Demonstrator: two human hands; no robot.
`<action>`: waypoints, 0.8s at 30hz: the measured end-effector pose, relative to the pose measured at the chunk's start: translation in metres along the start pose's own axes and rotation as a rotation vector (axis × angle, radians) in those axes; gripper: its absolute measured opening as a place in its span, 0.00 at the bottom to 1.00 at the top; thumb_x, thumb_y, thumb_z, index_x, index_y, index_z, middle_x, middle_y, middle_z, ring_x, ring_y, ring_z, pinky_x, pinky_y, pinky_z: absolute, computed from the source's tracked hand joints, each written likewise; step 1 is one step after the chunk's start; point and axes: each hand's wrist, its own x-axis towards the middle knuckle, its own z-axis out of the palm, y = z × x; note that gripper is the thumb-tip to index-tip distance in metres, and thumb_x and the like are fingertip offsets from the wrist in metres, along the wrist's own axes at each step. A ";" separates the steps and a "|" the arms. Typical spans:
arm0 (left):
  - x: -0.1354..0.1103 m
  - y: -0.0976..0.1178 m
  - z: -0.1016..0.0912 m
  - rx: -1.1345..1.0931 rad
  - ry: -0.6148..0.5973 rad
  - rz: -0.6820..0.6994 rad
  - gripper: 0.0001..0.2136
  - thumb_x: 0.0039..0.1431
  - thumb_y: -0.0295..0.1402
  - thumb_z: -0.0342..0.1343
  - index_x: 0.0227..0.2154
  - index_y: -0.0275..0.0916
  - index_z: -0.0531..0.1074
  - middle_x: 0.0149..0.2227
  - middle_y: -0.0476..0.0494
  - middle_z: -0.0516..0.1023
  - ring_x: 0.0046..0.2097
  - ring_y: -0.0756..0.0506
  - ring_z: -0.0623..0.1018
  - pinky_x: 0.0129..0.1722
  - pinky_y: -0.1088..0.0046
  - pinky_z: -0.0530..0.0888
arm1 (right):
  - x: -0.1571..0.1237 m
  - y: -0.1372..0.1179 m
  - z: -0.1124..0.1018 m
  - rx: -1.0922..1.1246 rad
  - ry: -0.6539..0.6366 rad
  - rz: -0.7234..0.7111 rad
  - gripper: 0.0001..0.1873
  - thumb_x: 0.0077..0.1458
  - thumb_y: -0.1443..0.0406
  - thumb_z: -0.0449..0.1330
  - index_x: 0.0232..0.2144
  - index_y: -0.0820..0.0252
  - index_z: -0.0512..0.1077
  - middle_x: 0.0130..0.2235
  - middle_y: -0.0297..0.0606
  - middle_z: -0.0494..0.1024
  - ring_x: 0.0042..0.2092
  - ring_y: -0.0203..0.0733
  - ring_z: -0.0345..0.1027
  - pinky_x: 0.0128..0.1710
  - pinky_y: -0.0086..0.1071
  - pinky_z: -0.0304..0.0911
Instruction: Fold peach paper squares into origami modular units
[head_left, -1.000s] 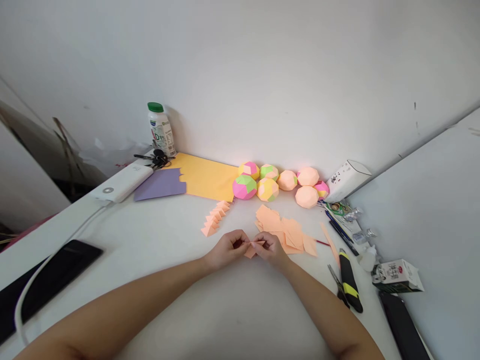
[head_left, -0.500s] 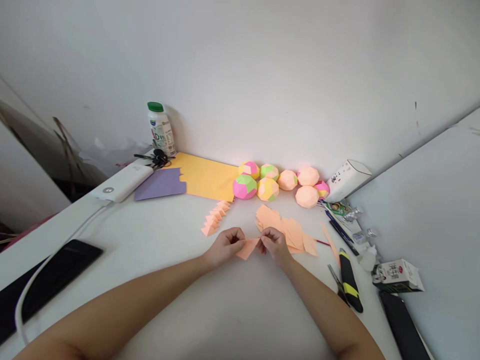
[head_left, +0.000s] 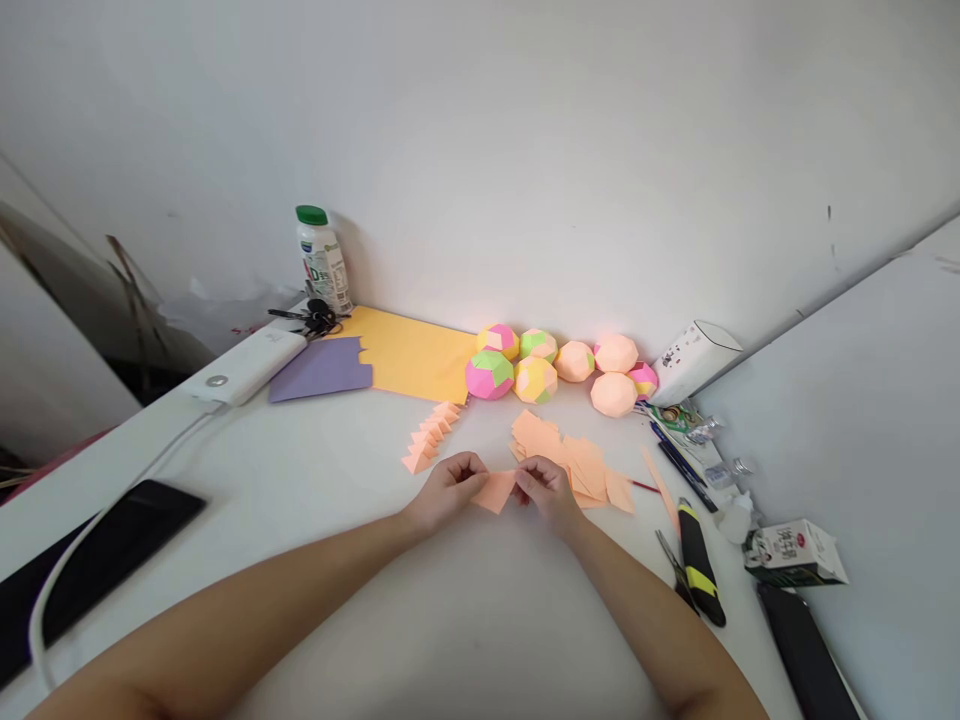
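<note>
A small peach paper piece [head_left: 495,492] is stretched between my two hands above the white table. My left hand [head_left: 448,492] pinches its left side between thumb and fingers. At the paper's right upper edge, my right hand [head_left: 547,490] is closed in a pinch, with some fingertips hidden. Just behind the right hand lies a loose pile of cut peach paper pieces [head_left: 589,465]. To the left and behind, several folded peach paper pieces [head_left: 430,438] stand in a slanting row.
Several faceted paper balls [head_left: 535,378] sit along the wall. Yellow paper [head_left: 420,350] and purple paper [head_left: 322,368] lie at the back left, near a bottle [head_left: 324,262] and power bank [head_left: 247,368]. Scissors [head_left: 676,568], a utility knife [head_left: 699,565] and a milk carton [head_left: 795,552] are on the right.
The held paper has turned slightly and shifted a little to the right. My right fingers have changed their grip along its edge; both hands stay in nearly the same place.
</note>
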 end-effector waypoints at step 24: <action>-0.001 0.003 0.002 -0.122 -0.197 -0.041 0.12 0.55 0.43 0.52 0.30 0.37 0.67 0.27 0.51 0.67 0.23 0.55 0.63 0.21 0.79 0.59 | 0.001 0.004 0.001 0.002 -0.005 0.025 0.09 0.47 0.60 0.62 0.31 0.58 0.74 0.24 0.32 0.70 0.24 0.33 0.62 0.23 0.28 0.63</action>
